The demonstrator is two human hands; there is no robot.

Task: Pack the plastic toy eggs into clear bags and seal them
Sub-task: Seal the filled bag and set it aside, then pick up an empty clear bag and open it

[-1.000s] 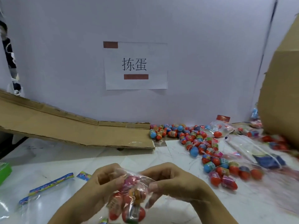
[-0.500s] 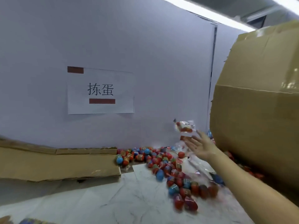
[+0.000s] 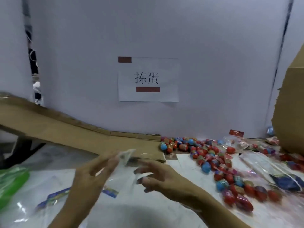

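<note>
Now both hands (image 3: 92, 176) (image 3: 158, 176) hold clear bag (image 3: 125, 162)

Lower centre of the frame, the left hand (image 3: 92, 175) and right hand (image 3: 158, 176) hold up an empty clear bag (image 3: 125, 159), blurred; toy eggs (image 3: 213, 162) are heaped at the right.

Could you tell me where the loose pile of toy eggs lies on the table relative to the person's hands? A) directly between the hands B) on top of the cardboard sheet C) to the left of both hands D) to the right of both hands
D: the toy eggs spread over the table to the right of the right hand and the left hand, beyond the cardboard sheet's right end.
</note>
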